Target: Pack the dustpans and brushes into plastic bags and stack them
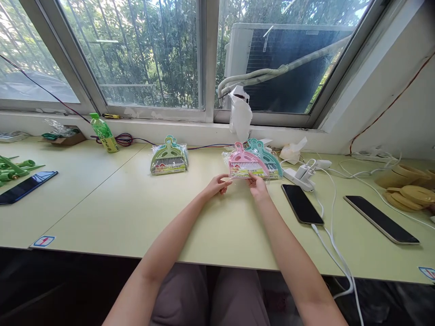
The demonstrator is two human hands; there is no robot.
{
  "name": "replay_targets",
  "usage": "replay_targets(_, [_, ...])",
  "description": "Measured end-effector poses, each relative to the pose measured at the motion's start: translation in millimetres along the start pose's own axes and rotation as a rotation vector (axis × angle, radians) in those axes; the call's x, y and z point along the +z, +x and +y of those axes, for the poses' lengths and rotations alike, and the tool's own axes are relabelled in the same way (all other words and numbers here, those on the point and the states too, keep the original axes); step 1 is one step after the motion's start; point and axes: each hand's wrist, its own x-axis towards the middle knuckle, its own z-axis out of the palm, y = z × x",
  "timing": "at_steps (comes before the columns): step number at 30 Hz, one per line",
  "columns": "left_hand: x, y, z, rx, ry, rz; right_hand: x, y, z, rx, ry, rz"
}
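A pink dustpan and brush set in clear wrapping leans against similar blue-green sets towards the back of the table. My right hand grips its lower edge, thumb in front of the label. Just off the lower left corner of the pink set is my left hand, its fingers loosely bent and apart, with nothing visible in them. Farther left lie green dustpan and brush sets, also wrapped and stacked together.
A phone and a charging strip with white cables lie to the right, beside another dark device. Yellowish-brown pieces sit at far right. On the left are a green bottle, a small box and a blue-edged phone.
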Motion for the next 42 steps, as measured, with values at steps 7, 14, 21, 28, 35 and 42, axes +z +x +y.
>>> replay_targets(7, [2.5,-2,1,0.006,0.096,-0.126,-1,0,2,-0.017,-0.002,-0.024])
replay_targets(14, [-1.6,-3,1,-0.023,0.158,-0.164,0,1,-2,-0.002,-0.015,0.025])
replay_targets(21, [-2.8,-3,4,-0.017,0.156,-0.204,0,-1,-8,-0.059,-0.032,-0.031])
replay_targets(28, [-1.7,7,-9,-0.061,-0.107,0.089,-1,-1,-7,-0.045,0.007,-0.032])
replay_targets(35, [-10.5,17,-10,-0.007,-0.576,0.452,11,-12,8,0.028,-0.100,-0.134])
replay_targets(42, [-4.9,8,-3,0.054,-0.620,0.247,18,-26,27,0.028,-0.148,-0.196])
